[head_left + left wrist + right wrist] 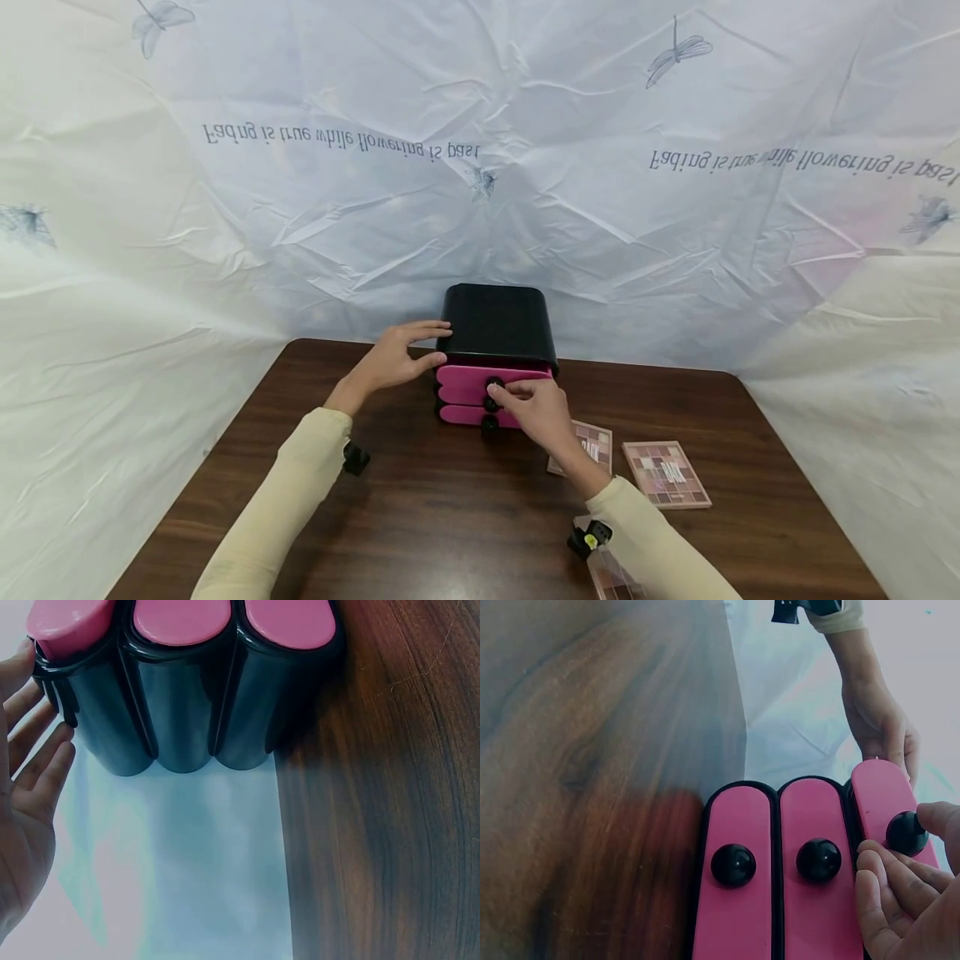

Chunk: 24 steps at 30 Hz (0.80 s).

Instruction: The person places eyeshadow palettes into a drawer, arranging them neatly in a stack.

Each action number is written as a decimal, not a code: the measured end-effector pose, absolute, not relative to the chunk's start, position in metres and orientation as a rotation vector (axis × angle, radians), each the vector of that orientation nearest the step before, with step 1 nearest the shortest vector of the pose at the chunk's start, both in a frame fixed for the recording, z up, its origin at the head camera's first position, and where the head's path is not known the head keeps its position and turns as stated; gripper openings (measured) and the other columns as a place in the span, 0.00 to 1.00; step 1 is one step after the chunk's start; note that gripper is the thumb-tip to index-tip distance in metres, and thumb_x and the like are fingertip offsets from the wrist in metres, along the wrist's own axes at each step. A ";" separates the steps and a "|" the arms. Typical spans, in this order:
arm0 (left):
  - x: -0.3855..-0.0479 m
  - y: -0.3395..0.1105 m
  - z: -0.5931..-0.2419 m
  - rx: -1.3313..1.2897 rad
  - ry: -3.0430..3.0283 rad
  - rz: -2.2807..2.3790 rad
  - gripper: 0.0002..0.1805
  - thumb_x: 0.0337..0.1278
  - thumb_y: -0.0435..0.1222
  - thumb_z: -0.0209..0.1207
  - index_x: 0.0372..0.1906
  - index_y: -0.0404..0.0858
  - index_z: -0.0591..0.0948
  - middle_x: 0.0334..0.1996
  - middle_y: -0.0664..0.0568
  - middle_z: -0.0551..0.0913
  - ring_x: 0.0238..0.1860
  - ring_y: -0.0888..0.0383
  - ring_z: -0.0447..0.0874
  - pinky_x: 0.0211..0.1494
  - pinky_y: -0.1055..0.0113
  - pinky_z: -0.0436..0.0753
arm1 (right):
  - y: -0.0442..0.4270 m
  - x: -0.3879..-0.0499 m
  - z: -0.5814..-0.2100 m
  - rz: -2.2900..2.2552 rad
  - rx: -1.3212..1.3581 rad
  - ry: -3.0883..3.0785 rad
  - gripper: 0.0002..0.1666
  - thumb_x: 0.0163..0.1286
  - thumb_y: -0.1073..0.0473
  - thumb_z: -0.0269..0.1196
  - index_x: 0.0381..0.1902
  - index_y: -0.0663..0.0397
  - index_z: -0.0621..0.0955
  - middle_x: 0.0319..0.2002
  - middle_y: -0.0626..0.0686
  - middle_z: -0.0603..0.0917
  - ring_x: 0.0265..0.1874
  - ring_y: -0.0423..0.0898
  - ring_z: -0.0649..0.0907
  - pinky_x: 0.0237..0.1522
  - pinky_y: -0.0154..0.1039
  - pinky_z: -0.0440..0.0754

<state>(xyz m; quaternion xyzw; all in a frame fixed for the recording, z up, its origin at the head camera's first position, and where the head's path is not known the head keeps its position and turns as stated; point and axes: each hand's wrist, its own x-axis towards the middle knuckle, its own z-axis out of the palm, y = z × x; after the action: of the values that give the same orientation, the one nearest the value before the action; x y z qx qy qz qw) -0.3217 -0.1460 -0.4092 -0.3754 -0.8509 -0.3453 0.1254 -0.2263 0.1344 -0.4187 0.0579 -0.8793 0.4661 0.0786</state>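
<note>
A small black storage box (498, 323) with three stacked pink drawers stands at the back of the table. Its top drawer (461, 377) sits slightly out from the body, while the middle drawer (817, 915) and bottom drawer (731, 922) look flush. My right hand (538, 410) pinches the round black knob (907, 833) of the top drawer between thumb and fingers. Against the box's left side rests my left hand (397, 354), its fingers fairly straight near the upper edge. In the left wrist view the same hand (30, 825) touches the side by the top drawer.
Right of the box lies an eyeshadow palette (667, 475) marked DARK. A similar palette (600, 446) is partly behind my right wrist, and another palette (617, 579) shows under the right forearm. A white printed sheet (360, 208) hangs behind the brown wooden table (420, 517).
</note>
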 end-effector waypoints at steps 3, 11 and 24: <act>-0.322 -0.146 -0.409 -1.095 -2.478 -1.003 0.27 0.68 0.51 0.64 0.67 0.46 0.80 0.69 0.53 0.77 0.69 0.49 0.75 0.69 0.45 0.75 | 0.134 -0.221 -0.419 1.400 0.182 -2.629 0.23 0.64 0.37 0.71 0.41 0.50 0.93 0.37 0.48 0.91 0.30 0.41 0.84 0.32 0.39 0.82; -0.322 -0.145 -0.410 -1.101 -2.458 -0.999 0.26 0.68 0.49 0.64 0.67 0.45 0.81 0.68 0.52 0.78 0.68 0.48 0.77 0.68 0.45 0.76 | 0.135 -0.205 -0.422 1.455 0.222 -2.610 0.19 0.64 0.38 0.72 0.35 0.45 0.93 0.27 0.43 0.90 0.27 0.39 0.84 0.27 0.38 0.79; -0.321 -0.146 -0.408 -1.096 -2.471 -0.990 0.26 0.68 0.49 0.65 0.66 0.44 0.81 0.68 0.51 0.78 0.70 0.49 0.74 0.69 0.46 0.75 | 0.135 -0.179 -0.425 1.515 0.234 -2.580 0.17 0.65 0.40 0.72 0.38 0.45 0.92 0.25 0.42 0.88 0.25 0.39 0.85 0.28 0.36 0.83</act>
<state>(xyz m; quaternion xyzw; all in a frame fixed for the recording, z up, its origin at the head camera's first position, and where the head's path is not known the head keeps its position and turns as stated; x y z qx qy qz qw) -0.3207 -0.1456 -0.4079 -0.3776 -0.8509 -0.3409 0.1311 -0.1788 0.1353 -0.4254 0.0778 -0.8577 0.5034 0.0702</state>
